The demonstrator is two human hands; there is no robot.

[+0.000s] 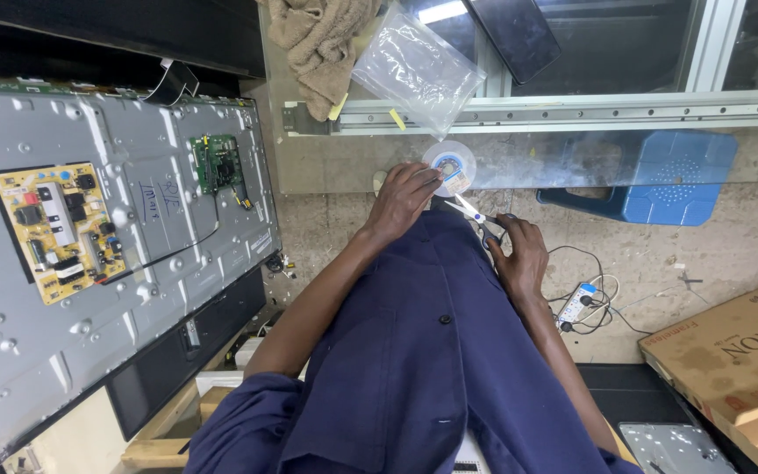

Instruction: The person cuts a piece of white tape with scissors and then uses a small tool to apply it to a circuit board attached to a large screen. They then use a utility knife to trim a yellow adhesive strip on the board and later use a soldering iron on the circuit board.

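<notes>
the left hand (pixel 404 200) is pinching a small round spool (pixel 449 165) in closed fingers while the right hand (pixel 518 254), fingers curled through the scissors (pixel 475 215), is cutting at it, likely needing a steady snip.

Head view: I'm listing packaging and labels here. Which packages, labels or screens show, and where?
Cardboard box: lower right, brown, dark print.
Clear plastic bag: top centre on the sill, empty-looking.
Round spool: in the left hand, whitish with blue-and-yellow label.
Opened flat screen: left, grey back panel, yellow and green boards.
</notes>
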